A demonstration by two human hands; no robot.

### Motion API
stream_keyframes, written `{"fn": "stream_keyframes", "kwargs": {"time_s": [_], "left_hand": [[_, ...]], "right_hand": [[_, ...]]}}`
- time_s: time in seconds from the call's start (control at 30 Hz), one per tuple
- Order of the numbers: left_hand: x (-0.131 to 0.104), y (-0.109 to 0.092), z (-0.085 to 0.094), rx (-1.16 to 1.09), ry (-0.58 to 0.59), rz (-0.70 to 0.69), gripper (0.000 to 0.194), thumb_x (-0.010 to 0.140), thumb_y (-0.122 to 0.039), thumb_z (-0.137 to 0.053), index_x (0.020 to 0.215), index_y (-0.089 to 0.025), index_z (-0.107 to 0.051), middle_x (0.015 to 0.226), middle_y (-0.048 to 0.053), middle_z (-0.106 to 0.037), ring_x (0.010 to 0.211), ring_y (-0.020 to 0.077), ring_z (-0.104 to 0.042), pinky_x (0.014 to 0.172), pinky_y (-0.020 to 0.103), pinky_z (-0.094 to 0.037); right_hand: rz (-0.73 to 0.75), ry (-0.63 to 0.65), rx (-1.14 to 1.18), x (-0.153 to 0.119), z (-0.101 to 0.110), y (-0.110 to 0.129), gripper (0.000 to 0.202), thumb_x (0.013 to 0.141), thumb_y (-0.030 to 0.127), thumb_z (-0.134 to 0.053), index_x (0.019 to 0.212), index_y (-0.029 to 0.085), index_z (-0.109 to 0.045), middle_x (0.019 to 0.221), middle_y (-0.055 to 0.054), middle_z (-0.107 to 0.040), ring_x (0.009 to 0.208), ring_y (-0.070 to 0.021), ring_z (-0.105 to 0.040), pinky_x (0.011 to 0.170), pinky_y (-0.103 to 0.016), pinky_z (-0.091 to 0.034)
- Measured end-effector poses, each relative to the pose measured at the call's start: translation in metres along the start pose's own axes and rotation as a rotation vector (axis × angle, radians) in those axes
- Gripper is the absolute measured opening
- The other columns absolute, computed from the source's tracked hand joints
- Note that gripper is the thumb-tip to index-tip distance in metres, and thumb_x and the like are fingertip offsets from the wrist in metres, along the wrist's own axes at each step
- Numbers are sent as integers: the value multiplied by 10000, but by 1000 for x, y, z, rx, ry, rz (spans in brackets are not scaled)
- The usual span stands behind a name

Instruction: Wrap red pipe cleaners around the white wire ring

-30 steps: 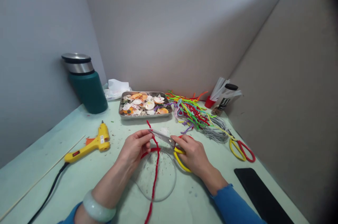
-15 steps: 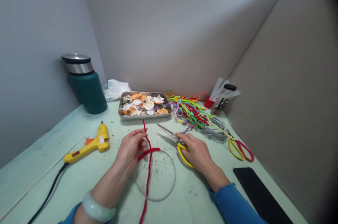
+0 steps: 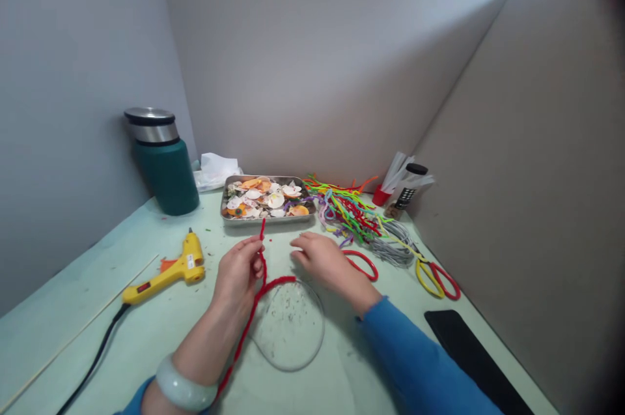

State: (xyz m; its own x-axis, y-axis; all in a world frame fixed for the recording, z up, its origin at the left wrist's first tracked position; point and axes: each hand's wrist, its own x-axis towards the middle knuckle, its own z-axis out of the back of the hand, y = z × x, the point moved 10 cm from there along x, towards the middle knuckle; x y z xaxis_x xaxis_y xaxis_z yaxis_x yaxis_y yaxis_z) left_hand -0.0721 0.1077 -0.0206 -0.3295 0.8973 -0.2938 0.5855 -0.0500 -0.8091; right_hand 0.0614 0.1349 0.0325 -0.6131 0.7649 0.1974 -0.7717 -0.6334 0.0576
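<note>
Between its thumb and fingers my left hand [image 3: 239, 268] pinches a red pipe cleaner [image 3: 244, 337], whose short tip sticks up above the fingers while the long end hangs down beside the forearm. A wire ring [image 3: 319, 337], partly wrapped in red at its upper left, lies on the table just right of this hand. My right hand [image 3: 319, 258] hovers to the right of the left one, thumb and fingers apart, holding nothing. Behind its wrist shows a red scissor handle [image 3: 364, 265]; the rest of those scissors is hidden.
A shell tray [image 3: 268, 221] sits at the back, with colourful pipe cleaners [image 3: 346, 210] and grey wire [image 3: 393, 245] beside it. On the left are a yellow glue gun [image 3: 166, 277] and green bottle [image 3: 168, 174]. More scissors [image 3: 439, 279] and a black object [image 3: 469, 350] lie right.
My right hand has let go of the scissors and moved left towards my left hand. The long end of the red pipe cleaner has swung left. The view has shifted slightly.
</note>
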Motion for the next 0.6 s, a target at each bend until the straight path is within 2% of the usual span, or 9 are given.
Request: {"fn": "stream_keyframes", "kwargs": {"time_s": [0.13, 0.27, 0.47, 0.6], "left_hand": [[5, -2, 5, -27, -29, -31, 190, 595, -111, -643, 764, -138, -560, 460, -78, -469, 333, 36, -355, 312, 153, -246], [9, -2, 8, -47, -37, -36, 181, 585, -124, -640, 746, -140, -559, 423, -91, -425, 325, 42, -350, 314, 158, -256], [12, 1, 9, -56, -30, -45, 195, 577, -125, -649, 758, -130, -576, 484, -65, -494, 340, 32, -357, 324, 158, -259], [17, 2, 13, -37, -33, -55, 157, 612, -128, -641, 755, -129, -576, 492, -64, -477, 354, 37, -356, 329, 163, -258]], "right_hand": [[68, 25, -98, 45, -25, 33, 206, 889, 171, -443, 1005, 164, -613, 944, -81, -642, 862, -207, -586, 702, -282, -417], [111, 62, -107, 67, -42, 47, 190, 873, 139, -460, 900, 141, -648, 906, -103, -646, 893, -226, -580, 737, -293, -428], [65, 76, -109, 73, -46, 39, 208, 892, 130, -418, 998, 134, -597, 993, -129, -611, 921, -222, -575, 763, -302, -436], [-6, 53, -83, 65, -36, 25, 206, 867, 89, -419, 998, 142, -569, 986, -130, -595, 882, -211, -580, 744, -300, -433]]}}
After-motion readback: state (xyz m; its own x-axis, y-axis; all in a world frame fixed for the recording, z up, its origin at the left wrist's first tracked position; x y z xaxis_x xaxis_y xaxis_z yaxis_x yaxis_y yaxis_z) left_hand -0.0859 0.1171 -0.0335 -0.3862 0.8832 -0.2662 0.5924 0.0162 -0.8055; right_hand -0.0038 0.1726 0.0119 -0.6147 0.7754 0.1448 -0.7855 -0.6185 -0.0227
